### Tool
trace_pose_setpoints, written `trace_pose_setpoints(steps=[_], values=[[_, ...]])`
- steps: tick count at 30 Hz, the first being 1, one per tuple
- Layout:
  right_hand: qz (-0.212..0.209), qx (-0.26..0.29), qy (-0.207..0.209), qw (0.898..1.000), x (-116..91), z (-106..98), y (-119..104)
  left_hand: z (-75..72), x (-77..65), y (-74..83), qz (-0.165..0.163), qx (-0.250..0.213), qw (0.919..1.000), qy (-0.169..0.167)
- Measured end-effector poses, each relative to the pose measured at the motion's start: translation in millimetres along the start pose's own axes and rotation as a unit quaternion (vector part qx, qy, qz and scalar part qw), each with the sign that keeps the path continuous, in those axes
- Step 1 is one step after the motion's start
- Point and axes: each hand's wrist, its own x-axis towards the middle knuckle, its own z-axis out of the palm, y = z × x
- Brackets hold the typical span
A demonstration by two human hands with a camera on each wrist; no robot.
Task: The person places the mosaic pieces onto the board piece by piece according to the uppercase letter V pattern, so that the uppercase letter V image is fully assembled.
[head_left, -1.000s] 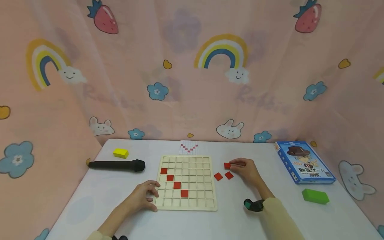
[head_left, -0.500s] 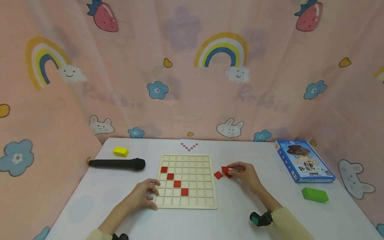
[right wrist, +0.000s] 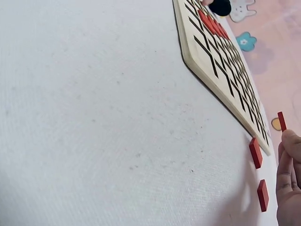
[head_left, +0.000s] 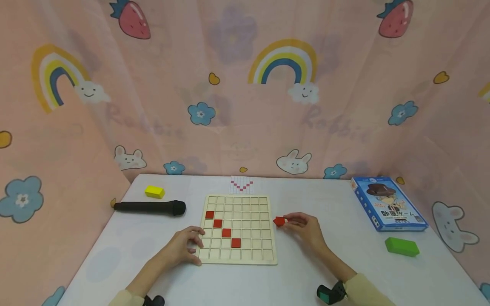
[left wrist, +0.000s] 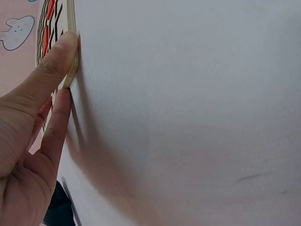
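Note:
A pale board (head_left: 254,254) with a grid of square recesses lies flat on the white table. Several red square tiles (head_left: 236,243) sit in it, running diagonally down from the left. My left hand (head_left: 179,247) holds the board's left edge, its thumb at the near corner and its fingers along the side. Just right of the board, my right hand (head_left: 308,231) pinches one red tile (right wrist: 281,121) between thumb and fingertips, raised above the table. Two loose tiles, a nearer one (right wrist: 263,195) and one by the board's edge (right wrist: 256,153), lie below that hand in the right wrist view.
A small card (head_left: 242,185) with a red V of squares lies behind the board. At left are a black microphone (head_left: 149,207) and a yellow block (head_left: 155,192). A blue game box (head_left: 390,206) and a green block (head_left: 402,246) stand at right, before a patterned pink cloth (head_left: 245,127).
My right hand has carried the pinched tile leftward and slightly nearer, toward the board, and now overlaps the loose tiles in the head view. My left hand keeps its place on the board.

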Motion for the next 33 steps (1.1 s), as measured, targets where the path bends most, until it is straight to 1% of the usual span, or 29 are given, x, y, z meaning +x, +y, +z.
trace_pose_setpoints(steps=[10, 17, 20, 27, 33], values=[[-0.038, 0.035, -0.022, 0.998, -10.2, 19.7, -1.6, -0.5, 0.7, -1.8, -0.004, 0.005, 1.0000, 0.001], [-0.065, 0.058, -0.061, 0.994, -12.1, 34.1, -2.1, 0.0, 0.7, -3.6, 0.006, -0.004, 1.0000, -0.003], [-0.073, 0.056, -0.074, 0.993, -12.6, 40.0, -1.7, 0.2, 0.7, -3.7, 0.006, -0.003, 1.0000, -0.004], [-0.070, 0.061, -0.075, 0.993, -11.2, 53.7, -2.7, -0.2, 0.1, -1.9, 0.007, -0.008, 0.9999, -0.004], [-0.056, 0.047, -0.062, 0.995, -12.6, 65.4, -5.8, -0.5, -0.1, -2.4, 0.008, -0.007, 0.9999, -0.003]])
